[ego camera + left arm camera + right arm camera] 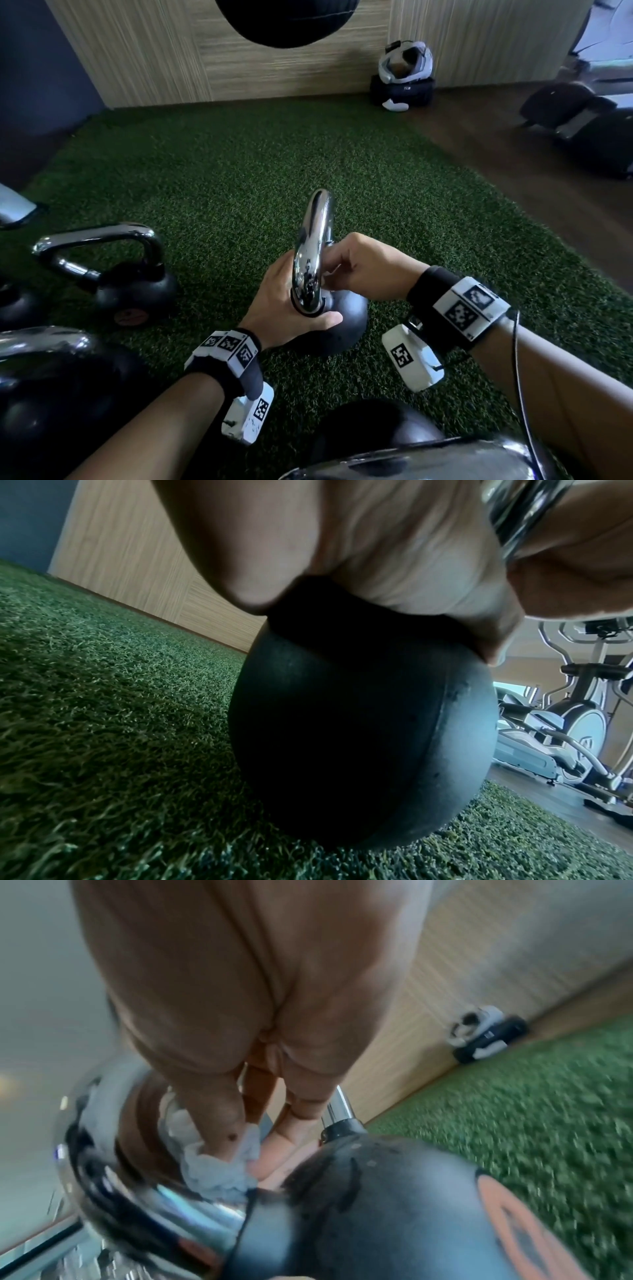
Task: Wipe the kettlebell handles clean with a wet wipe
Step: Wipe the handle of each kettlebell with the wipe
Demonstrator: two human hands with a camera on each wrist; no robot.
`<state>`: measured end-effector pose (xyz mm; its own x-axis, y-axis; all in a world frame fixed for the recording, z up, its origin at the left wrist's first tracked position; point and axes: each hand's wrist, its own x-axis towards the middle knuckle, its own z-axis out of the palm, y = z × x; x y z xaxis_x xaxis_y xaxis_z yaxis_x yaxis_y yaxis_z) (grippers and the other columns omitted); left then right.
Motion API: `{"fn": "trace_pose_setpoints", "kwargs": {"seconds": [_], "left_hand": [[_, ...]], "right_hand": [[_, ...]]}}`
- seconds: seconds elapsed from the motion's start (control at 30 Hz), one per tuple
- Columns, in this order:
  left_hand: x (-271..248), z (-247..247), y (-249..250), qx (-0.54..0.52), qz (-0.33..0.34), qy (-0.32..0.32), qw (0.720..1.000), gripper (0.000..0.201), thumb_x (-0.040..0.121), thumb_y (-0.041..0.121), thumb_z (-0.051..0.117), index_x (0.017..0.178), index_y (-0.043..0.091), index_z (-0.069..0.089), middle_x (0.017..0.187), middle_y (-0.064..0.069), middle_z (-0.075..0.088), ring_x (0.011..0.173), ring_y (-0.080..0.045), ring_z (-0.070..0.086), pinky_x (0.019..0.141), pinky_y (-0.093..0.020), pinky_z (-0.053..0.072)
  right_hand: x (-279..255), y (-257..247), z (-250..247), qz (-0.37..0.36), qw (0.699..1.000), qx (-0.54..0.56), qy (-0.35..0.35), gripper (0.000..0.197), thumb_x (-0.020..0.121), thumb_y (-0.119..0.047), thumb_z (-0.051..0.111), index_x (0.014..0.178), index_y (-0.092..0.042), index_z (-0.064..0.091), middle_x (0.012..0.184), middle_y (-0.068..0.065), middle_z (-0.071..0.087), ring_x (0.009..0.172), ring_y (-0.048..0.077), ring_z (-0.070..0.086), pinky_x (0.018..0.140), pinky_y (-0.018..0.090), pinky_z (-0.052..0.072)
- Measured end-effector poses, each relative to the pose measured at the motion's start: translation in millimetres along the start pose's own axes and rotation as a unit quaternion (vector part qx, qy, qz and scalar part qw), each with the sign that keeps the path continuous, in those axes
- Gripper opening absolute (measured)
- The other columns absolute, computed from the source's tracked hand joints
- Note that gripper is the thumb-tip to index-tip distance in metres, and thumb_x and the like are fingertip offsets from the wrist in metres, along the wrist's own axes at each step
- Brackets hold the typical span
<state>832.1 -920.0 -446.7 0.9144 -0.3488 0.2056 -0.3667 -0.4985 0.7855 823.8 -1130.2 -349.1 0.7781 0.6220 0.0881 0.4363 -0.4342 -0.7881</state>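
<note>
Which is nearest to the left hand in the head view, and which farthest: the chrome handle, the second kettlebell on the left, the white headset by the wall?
1. Chrome handle: the left hand holds its base.
2. Second kettlebell: left, on the turf.
3. White headset: far right, by the wall.

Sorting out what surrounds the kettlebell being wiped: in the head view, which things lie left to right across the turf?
Spare kettlebell → left hand → chrome handle → right hand → right wristband.

Green turf [239,164] covers the floor. A headset [406,61] rests on a black case [404,90] against the wood-panel wall [274,61]. An elliptical trainer [578,723] stands on the wood floor [496,154].
</note>
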Motion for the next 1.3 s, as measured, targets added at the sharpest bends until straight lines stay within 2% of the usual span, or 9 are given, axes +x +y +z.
{"fn": "trace_pose_setpoints", "kwargs": {"seconds": [0.17, 0.3, 0.47, 0.57, 0.67, 0.83, 1.0, 1.17, 1.3], "left_hand": [[0.0, -0.2, 3.2, -0.026, 0.008, 0.008, 1.000, 0.079, 0.051, 0.060, 0.097, 0.114, 0.037, 0.055, 0.104, -0.004, 0.068, 0.101, -0.032, 0.068, 0.095, -0.056, 0.055], [-3.2, -1.1, 8.2, -0.012, 0.006, 0.034, 0.999, 0.087, 0.050, 0.060, 0.096, 0.123, 0.038, 0.056, 0.121, 0.008, 0.064, 0.119, -0.018, 0.063, 0.104, -0.045, 0.052], [-2.0, -0.8, 10.9, -0.038, 0.012, 0.017, 0.999, 0.094, 0.053, 0.055, 0.098, 0.134, 0.028, 0.058, 0.118, 0.000, 0.070, 0.110, -0.025, 0.068, 0.099, -0.052, 0.054], [-4.3, -2.9, 14.7, -0.017, 0.012, 0.033, 0.999, 0.087, 0.051, 0.054, 0.097, 0.126, 0.042, 0.054, 0.119, 0.007, 0.066, 0.114, -0.019, 0.065, 0.104, -0.047, 0.052], [-6.0, -2.0, 15.0, -0.006, -0.001, 0.035, 0.999, 0.084, 0.049, 0.064, 0.094, 0.120, 0.045, 0.052, 0.123, 0.008, 0.064, 0.119, -0.020, 0.063, 0.108, -0.044, 0.049], [-3.4, -2.0, 13.5, -0.003, 0.016, 0.046, 0.999, 0.098, 0.048, 0.060, 0.095, 0.132, 0.035, 0.051, 0.128, 0.006, 0.063, 0.121, -0.019, 0.062, 0.106, -0.047, 0.050], [-6.7, -3.5, 15.2, 0.013, 0.033, 0.051, 0.998, 0.102, 0.051, 0.060, 0.093, 0.137, 0.031, 0.047, 0.137, 0.006, 0.056, 0.128, -0.017, 0.056, 0.111, -0.046, 0.046], [-11.0, -5.0, 17.4, 0.008, 0.008, 0.042, 0.999, 0.101, 0.050, 0.048, 0.089, 0.138, 0.033, 0.043, 0.136, 0.011, 0.049, 0.131, -0.011, 0.047, 0.114, -0.046, 0.042], [-10.1, -2.8, 10.3, 0.038, 0.019, 0.036, 0.998, 0.109, 0.054, 0.054, 0.088, 0.146, 0.029, 0.034, 0.147, 0.011, 0.043, 0.140, -0.009, 0.038, 0.121, -0.044, 0.034]], "right_hand": [[-4.3, 3.5, -2.7, 0.017, 0.965, 0.263, -0.008, 0.012, 0.090, 0.003, 0.071, 0.101, -0.001, 0.075, 0.096, 0.018, 0.076, 0.085, 0.028, 0.071, 0.086, 0.045, 0.058], [4.2, 0.3, 2.7, 0.052, 0.865, 0.496, 0.056, 0.021, 0.084, 0.007, 0.064, 0.105, 0.009, 0.066, 0.093, 0.017, 0.074, 0.076, 0.020, 0.074, 0.075, 0.028, 0.063], [7.5, 1.6, 12.2, 0.066, 0.821, 0.562, 0.081, 0.015, 0.080, 0.009, 0.063, 0.095, 0.007, 0.066, 0.089, 0.018, 0.076, 0.075, 0.022, 0.077, 0.074, 0.030, 0.065], [14.3, 2.3, 12.4, 0.069, 0.800, 0.576, 0.153, 0.014, 0.076, 0.009, 0.066, 0.090, 0.006, 0.064, 0.086, 0.017, 0.074, 0.072, 0.022, 0.075, 0.069, 0.028, 0.064], [23.4, 1.2, 12.0, 0.063, 0.798, 0.543, 0.253, 0.015, 0.080, 0.015, 0.067, 0.083, 0.002, 0.061, 0.076, 0.013, 0.074, 0.064, 0.021, 0.073, 0.063, 0.028, 0.063], [20.6, -5.3, 14.5, 0.075, 0.875, 0.289, 0.381, 0.030, 0.071, 0.009, 0.086, 0.070, -0.010, 0.063, 0.072, 0.012, 0.067, 0.060, 0.016, 0.063, 0.059, 0.029, 0.058], [37.8, -1.8, 7.7, 0.134, 0.857, 0.183, 0.463, 0.025, 0.065, -0.009, 0.092, 0.066, -0.018, 0.068, 0.068, 0.000, 0.070, 0.062, 0.014, 0.065, 0.064, 0.043, 0.062], [57.5, -4.3, 5.5, 0.207, 0.844, 0.149, 0.472, 0.025, 0.070, -0.007, 0.088, 0.064, -0.018, 0.066, 0.065, -0.006, 0.065, 0.043, -0.005, 0.053, 0.045, 0.014, 0.045], [61.7, -2.7, 9.2, 0.235, 0.837, 0.108, 0.482, 0.020, 0.075, -0.015, 0.084, 0.065, -0.019, 0.067, 0.063, -0.012, 0.061, 0.047, -0.002, 0.052, 0.044, 0.012, 0.040]]}}
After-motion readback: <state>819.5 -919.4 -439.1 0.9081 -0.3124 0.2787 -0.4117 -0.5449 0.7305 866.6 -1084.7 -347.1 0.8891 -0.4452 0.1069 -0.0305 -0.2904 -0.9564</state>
